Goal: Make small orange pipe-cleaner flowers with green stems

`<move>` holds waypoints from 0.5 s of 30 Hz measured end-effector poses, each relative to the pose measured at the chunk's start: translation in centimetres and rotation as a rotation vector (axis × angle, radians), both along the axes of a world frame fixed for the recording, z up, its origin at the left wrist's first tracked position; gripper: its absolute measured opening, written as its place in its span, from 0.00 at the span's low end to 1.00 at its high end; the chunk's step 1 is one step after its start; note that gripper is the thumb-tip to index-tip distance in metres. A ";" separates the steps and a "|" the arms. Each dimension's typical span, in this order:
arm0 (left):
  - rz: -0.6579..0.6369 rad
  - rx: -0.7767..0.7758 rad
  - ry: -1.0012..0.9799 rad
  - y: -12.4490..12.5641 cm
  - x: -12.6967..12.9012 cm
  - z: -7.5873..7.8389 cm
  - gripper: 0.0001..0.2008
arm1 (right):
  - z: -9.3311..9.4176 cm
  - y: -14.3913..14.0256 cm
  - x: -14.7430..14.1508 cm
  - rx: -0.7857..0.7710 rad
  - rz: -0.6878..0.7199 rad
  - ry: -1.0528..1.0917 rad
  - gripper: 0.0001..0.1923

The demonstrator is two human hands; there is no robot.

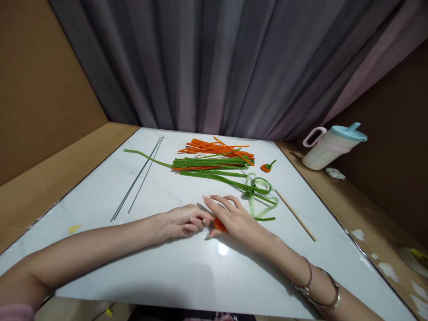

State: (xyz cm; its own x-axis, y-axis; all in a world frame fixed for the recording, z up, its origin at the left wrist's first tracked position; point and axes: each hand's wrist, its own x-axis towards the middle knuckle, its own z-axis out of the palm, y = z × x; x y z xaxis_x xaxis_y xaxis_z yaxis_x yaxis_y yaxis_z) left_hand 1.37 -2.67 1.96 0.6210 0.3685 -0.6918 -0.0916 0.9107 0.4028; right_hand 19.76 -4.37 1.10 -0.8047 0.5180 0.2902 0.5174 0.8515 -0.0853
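Beyond the right hand (234, 218), fingers flat over an orange piece (219, 224) the curled left hand (185, 221) touches, lie green stems (214, 171).

Your left hand (182, 223) and right hand (234, 218) are resting side by side on the table (167, 276), fingertips meeting, with a small piece (220, 224) lying under your right hand. Behind them a bundle of pipe cleaners (214, 162) is lying across the table's far middle. Two thin wires (138, 178) are lying to its left. A ribbon coil (262, 196) is sitting just beyond your right hand, a wooden stick (296, 215) to its right. A lidded cup (332, 145) is standing off the table, far right.
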 end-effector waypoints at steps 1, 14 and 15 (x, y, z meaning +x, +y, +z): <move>-0.006 0.004 -0.005 0.0 0.0 -0.1 0.11 | 0.0 0.0 0.0 -0.001 0.004 -0.007 0.39; -0.090 0.156 -0.002 0.2 0.0 -0.3 0.09 | 0.0 0.0 0.1 -0.040 0.038 -0.047 0.34; -0.097 0.178 0.014 0.1 0.1 -0.2 0.09 | 0.0 0.0 0.1 -0.044 0.041 -0.043 0.34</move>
